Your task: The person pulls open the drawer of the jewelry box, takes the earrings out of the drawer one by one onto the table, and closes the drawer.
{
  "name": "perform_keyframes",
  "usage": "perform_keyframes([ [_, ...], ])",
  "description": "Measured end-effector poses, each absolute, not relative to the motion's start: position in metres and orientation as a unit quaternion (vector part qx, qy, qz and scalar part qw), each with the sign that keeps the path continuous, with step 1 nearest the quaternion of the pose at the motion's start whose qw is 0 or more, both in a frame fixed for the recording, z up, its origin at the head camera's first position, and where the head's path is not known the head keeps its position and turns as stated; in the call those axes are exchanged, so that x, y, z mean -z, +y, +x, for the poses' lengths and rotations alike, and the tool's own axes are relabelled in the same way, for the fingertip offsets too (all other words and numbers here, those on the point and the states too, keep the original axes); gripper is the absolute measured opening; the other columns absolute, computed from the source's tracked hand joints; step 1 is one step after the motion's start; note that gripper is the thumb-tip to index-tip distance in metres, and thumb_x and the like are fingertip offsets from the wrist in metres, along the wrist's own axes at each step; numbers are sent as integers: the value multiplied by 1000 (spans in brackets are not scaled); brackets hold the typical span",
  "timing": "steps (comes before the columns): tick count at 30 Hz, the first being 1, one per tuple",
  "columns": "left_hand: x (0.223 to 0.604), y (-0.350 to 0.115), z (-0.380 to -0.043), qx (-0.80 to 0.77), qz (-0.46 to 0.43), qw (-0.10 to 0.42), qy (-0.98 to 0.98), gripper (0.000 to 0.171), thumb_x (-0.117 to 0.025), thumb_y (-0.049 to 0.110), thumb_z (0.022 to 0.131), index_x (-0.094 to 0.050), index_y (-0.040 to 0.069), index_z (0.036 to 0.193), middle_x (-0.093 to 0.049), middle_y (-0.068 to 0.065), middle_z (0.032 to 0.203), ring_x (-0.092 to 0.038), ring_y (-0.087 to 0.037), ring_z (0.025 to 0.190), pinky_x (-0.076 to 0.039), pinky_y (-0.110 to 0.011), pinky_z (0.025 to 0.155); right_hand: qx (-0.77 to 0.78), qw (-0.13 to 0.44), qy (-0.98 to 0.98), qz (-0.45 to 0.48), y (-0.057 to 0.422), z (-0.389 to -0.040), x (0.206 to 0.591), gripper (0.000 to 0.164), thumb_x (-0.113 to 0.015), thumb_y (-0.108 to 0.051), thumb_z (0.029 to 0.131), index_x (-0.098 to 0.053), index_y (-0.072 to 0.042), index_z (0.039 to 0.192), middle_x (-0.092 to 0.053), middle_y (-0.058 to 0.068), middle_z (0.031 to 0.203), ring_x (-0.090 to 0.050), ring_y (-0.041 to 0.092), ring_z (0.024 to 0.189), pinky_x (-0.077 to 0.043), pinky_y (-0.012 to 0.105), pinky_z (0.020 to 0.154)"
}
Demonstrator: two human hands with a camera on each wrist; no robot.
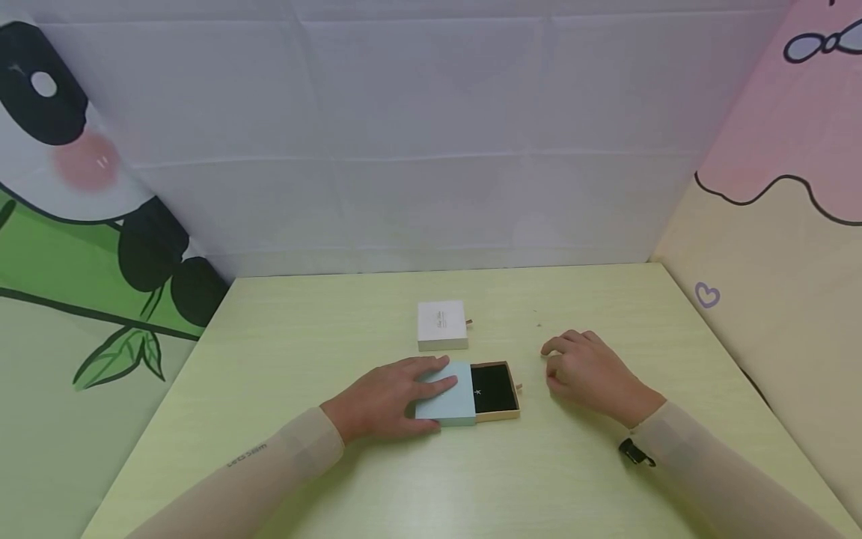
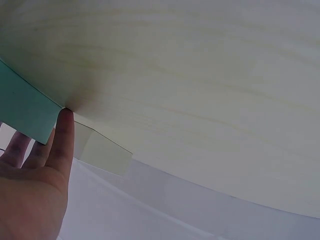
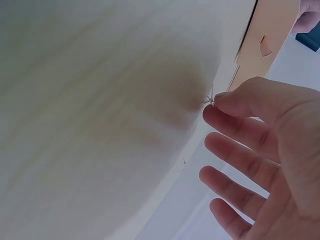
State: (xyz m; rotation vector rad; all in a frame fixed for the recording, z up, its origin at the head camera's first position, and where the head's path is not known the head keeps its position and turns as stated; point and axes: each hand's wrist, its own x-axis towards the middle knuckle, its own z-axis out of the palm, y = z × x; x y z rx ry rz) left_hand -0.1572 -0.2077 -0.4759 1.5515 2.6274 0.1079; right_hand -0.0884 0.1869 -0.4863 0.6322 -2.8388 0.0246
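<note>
A light blue sleeve box (image 1: 453, 397) lies on the table. Its brown-edged drawer (image 1: 497, 416) is pulled partway out to the right, showing a black insert (image 1: 497, 388) with a small silvery star-like piece (image 1: 478, 392) on it. My left hand (image 1: 393, 397) grips the sleeve from the left, thumb along the near side, fingers across the top and far side. The left wrist view shows fingertips around the sleeve (image 2: 27, 107). To the right of the drawer, my right hand (image 1: 595, 378) pinches a tiny silvery spiky piece (image 3: 210, 101) between thumb and index finger, other fingers spread.
A closed white box (image 1: 441, 323) with a small pull tab stands just behind the blue one. Tiny specks (image 1: 538, 324) lie on the table (image 1: 323, 329) farther right. A black clip-like object (image 1: 636, 453) is by the right sleeve cuff. Printed fabric walls surround the table.
</note>
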Motion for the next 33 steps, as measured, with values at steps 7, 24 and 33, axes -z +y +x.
perform_keyframes([
  [7,477,-208,-157,-34,505,47,861,76,-79,57,111,-55,33,178,-50,-5,189,-55,-31,172,-56,-52,135,-13,105,-973,204,187,-90,480,17,-89,-11,98,-86,-20,84,-88,6,129,-78,33,121,-63,53,101],
  [24,478,-208,-159,-38,504,48,861,76,-80,56,111,-54,33,179,-49,-4,190,-54,-31,173,-56,-51,135,-5,114,-972,207,186,-94,470,9,-93,-17,99,-90,-20,91,-86,7,135,-76,34,125,-64,55,105],
  [33,478,-207,-158,-37,502,54,863,77,-79,56,111,-54,33,179,-48,-4,191,-54,-30,173,-56,-52,135,-4,127,-969,211,183,-95,465,10,-94,-17,98,-90,-21,90,-86,6,134,-77,33,125,-64,55,104],
])
